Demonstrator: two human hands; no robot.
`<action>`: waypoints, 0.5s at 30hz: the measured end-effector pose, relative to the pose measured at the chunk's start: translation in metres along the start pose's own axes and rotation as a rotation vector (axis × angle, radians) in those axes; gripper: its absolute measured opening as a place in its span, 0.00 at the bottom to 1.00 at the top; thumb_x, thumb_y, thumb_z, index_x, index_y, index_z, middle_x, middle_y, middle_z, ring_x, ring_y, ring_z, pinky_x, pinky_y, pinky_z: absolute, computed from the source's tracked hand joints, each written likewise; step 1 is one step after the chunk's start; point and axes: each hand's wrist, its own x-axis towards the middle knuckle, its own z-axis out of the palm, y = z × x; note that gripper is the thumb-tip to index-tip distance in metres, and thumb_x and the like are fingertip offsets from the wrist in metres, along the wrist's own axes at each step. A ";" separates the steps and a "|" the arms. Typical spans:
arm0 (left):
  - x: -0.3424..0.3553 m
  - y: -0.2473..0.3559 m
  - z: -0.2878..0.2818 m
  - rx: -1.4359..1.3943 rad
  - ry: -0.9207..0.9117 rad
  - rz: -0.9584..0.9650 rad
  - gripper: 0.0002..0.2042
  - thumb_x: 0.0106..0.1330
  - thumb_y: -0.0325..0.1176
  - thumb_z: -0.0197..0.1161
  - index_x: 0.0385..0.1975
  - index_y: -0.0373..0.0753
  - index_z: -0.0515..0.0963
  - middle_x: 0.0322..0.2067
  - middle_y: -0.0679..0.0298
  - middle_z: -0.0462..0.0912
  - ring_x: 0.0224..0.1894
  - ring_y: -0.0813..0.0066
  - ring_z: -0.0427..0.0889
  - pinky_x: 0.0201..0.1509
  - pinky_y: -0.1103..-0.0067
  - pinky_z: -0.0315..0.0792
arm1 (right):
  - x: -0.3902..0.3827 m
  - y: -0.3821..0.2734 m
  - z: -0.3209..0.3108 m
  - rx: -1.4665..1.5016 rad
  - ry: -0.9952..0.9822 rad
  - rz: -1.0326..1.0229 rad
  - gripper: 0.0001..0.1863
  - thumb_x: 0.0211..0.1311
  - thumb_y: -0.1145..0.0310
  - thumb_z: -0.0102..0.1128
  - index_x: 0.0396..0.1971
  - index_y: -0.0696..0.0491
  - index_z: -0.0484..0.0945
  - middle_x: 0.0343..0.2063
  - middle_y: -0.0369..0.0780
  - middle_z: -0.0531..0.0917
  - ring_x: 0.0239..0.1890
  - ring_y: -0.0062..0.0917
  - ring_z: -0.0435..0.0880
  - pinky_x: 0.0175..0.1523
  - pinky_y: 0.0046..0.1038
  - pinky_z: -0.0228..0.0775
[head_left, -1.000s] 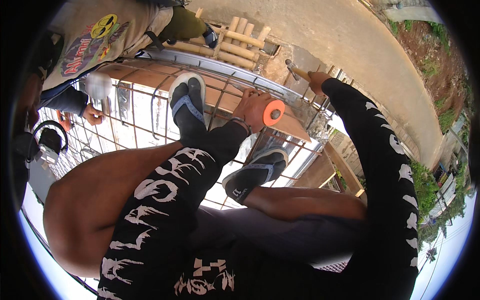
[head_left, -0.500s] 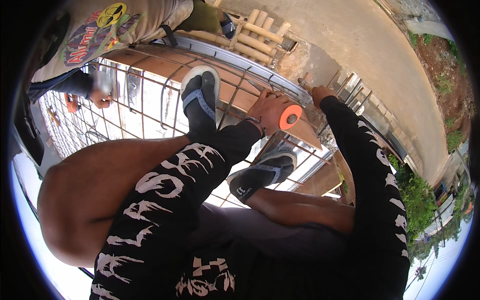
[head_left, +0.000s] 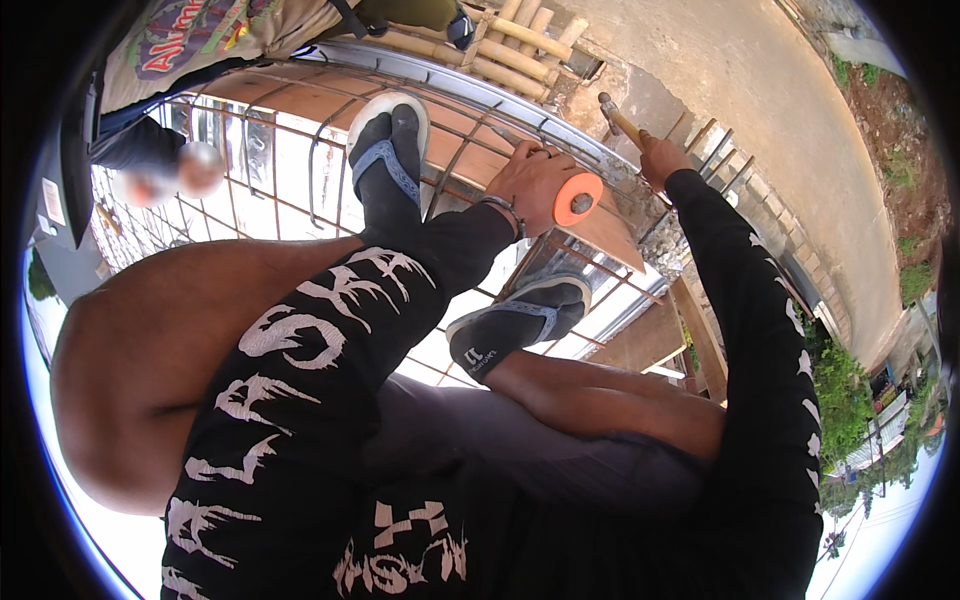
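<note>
Two hands work at the far edge of a steel bar grid (head_left: 300, 170): the left hand (head_left: 535, 180) grips an orange spool (head_left: 578, 199) against the bars, while the right hand (head_left: 662, 158) closes around a wooden-handled tool (head_left: 620, 120), sandalled feet bracing on the bars.

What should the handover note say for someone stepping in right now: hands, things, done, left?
Left hand: holds an orange spool against the rebar grid.
Right hand: grips a wooden-handled tool near the grid's far edge.
Both feet in sandals stand on the bars; another person crouches at the far left.
Done: grid bars laid.
Left: cannot tell which crossings are tied.
</note>
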 end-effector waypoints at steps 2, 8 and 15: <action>0.001 0.001 0.002 0.004 0.034 0.010 0.15 0.62 0.40 0.63 0.48 0.47 0.80 0.46 0.65 0.79 0.56 0.63 0.74 0.67 0.64 0.56 | 0.003 0.004 -0.004 0.016 0.048 0.019 0.17 0.61 0.73 0.55 0.50 0.61 0.76 0.36 0.54 0.86 0.43 0.47 0.86 0.47 0.43 0.79; 0.001 0.000 0.003 0.017 0.051 0.055 0.15 0.63 0.42 0.62 0.48 0.48 0.80 0.46 0.64 0.79 0.53 0.63 0.77 0.65 0.64 0.56 | -0.003 0.018 -0.027 0.289 -0.118 0.128 0.16 0.60 0.70 0.56 0.40 0.69 0.78 0.33 0.55 0.86 0.33 0.42 0.89 0.35 0.39 0.80; 0.002 0.004 -0.006 0.009 0.002 0.033 0.15 0.62 0.39 0.63 0.48 0.44 0.79 0.47 0.64 0.79 0.52 0.63 0.76 0.66 0.66 0.57 | -0.060 0.032 -0.105 0.977 -0.090 0.198 0.16 0.62 0.67 0.57 0.35 0.69 0.73 0.22 0.42 0.81 0.19 0.27 0.83 0.23 0.30 0.75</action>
